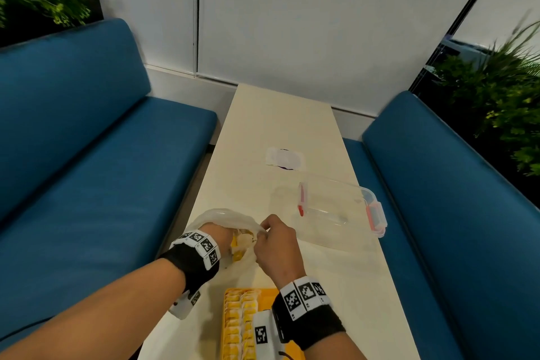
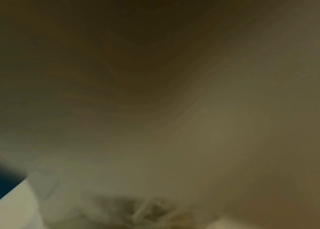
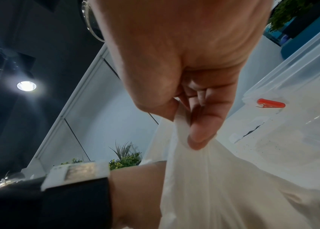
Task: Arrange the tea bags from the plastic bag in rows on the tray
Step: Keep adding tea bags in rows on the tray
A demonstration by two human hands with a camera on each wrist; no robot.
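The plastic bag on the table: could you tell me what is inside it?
Yellow tea bags show through the plastic bag, with the left hand reaching in. Its fingers are covered.

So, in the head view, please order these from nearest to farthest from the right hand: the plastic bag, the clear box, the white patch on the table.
1. The plastic bag: pinched by the right hand.
2. The clear box: to the right, a bit farther up the table.
3. The white patch: beyond the box, toward the wall.
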